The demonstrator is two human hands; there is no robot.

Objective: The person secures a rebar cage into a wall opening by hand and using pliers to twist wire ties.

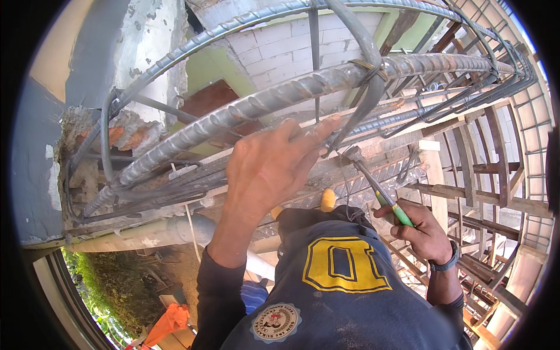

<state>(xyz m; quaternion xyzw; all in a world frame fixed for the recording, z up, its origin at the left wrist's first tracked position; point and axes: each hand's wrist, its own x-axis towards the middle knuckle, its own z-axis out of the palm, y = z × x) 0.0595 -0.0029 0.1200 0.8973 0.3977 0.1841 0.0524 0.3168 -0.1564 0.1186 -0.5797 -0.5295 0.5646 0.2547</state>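
Note:
My left hand (269, 166) is wrapped around a lower ribbed rebar (385, 122), close to a bent steel stirrup (367, 96); part of its grip is hidden. In my right hand (424, 232) are tie-wire pincers (379, 189) with green handles. Their dark metal head is close to the bottom of the stirrup, right of my left fingertips. A thin tie wire (348, 192) hangs loosely beneath the head. Above both hands a thick ribbed rebar (233, 111) crosses the view, bound to the stirrup by a twisted wire knot (368, 69).
Another long rebar (245, 22) arches across the top. A broken concrete column (125, 76) stands at left, with a grey pipe (169, 230) below. Timber supports (496, 201) and a rebar grid (534, 137) fill the right. Ground with plants (105, 286) lies far below at lower left.

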